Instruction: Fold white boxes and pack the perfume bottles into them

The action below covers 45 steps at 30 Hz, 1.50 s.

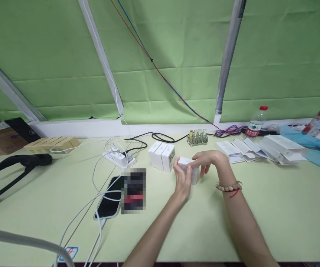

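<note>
A small white box [189, 165] stands on the pale green table [274, 207], held between both my hands. My left hand [182, 181] grips its left side with fingers curled round it. My right hand [209, 160], with a bead bracelet and red string at the wrist, rests fingers on the box's top and right side. Just behind stand three matching white boxes [162, 156] in a row. Several small glass bottles [197, 137] sit further back by the wall.
Flat white box blanks [257, 149] lie at the right, with a water bottle [256, 124] behind. A white power strip [118, 158], cables and a dark phone [110, 198] lie at the left. Wooden-coloured boxes [51, 144] and a black stand [15, 167] are far left.
</note>
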Each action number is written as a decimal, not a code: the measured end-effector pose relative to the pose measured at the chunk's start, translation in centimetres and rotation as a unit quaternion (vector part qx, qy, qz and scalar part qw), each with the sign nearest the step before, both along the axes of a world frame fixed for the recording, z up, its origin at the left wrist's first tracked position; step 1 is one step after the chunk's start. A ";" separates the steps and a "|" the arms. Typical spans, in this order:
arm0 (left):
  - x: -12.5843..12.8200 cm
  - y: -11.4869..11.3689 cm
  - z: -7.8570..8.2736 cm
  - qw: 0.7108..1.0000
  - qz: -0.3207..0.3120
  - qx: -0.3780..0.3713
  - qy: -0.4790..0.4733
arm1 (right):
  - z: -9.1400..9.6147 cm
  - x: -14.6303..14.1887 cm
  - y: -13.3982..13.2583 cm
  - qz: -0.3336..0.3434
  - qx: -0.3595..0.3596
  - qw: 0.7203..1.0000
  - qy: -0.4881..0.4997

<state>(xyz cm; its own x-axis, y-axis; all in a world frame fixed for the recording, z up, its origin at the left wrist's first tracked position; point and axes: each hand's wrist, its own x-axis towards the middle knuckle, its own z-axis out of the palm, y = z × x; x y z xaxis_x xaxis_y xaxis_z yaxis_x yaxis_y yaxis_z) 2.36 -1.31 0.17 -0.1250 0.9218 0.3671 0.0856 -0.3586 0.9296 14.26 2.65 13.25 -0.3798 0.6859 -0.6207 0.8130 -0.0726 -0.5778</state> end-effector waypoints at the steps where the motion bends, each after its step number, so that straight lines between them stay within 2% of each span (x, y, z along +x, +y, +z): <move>1: 0.1 -0.2 -0.2 1.000 -0.013 0.013 0.022 | 0.1 -0.2 -0.2 0.002 0.002 1.000 -0.009; 3: 0.1 -0.5 -0.3 0.997 -0.048 0.027 0.062 | 0.2 -0.7 -0.4 0.000 0.004 1.000 -0.022; 8: -0.6 -0.3 0.7 0.985 -0.115 -0.007 0.130 | -0.1 -1.7 -0.4 -0.034 0.036 0.997 -0.060; 13: -2.1 0.8 1.5 0.962 -0.149 -0.019 0.229 | 0.0 -1.7 -0.6 -0.057 0.062 0.995 -0.050; 16: -2.3 1.0 1.4 0.962 -0.154 -0.026 0.222 | 0.1 -1.6 -0.7 -0.066 0.076 0.993 -0.061; 20: -1.9 1.0 1.1 0.976 -0.091 -0.013 0.199 | -0.4 -1.1 -0.2 -0.067 0.095 0.991 -0.072; 24: -2.0 0.9 1.2 0.973 0.005 0.050 0.226 | -0.6 -0.3 0.4 -0.077 0.091 0.991 -0.066; 29: -2.5 1.1 1.2 0.936 0.096 0.069 0.331 | -0.4 1.1 0.5 -0.090 0.072 0.989 -0.088; 32: -2.7 1.4 1.1 0.919 0.143 0.069 0.360 | -0.1 1.7 0.4 -0.084 0.062 0.990 -0.098; 39: -3.2 1.7 1.1 0.867 0.226 0.138 0.423 | 0.1 2.1 0.3 -0.082 0.063 0.989 -0.107; 45: -3.5 1.9 1.0 0.813 0.285 0.141 0.487 | 0.2 1.9 0.1 -0.081 0.060 0.989 -0.107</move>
<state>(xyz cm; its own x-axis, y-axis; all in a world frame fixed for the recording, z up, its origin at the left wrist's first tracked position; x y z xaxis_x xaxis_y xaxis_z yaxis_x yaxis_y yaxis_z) -1.12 0.63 1.21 -0.0264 0.6783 0.7343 0.9596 -0.1887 0.2088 16.17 2.77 13.45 -0.1279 0.8010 -0.5849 0.9007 -0.1531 -0.4066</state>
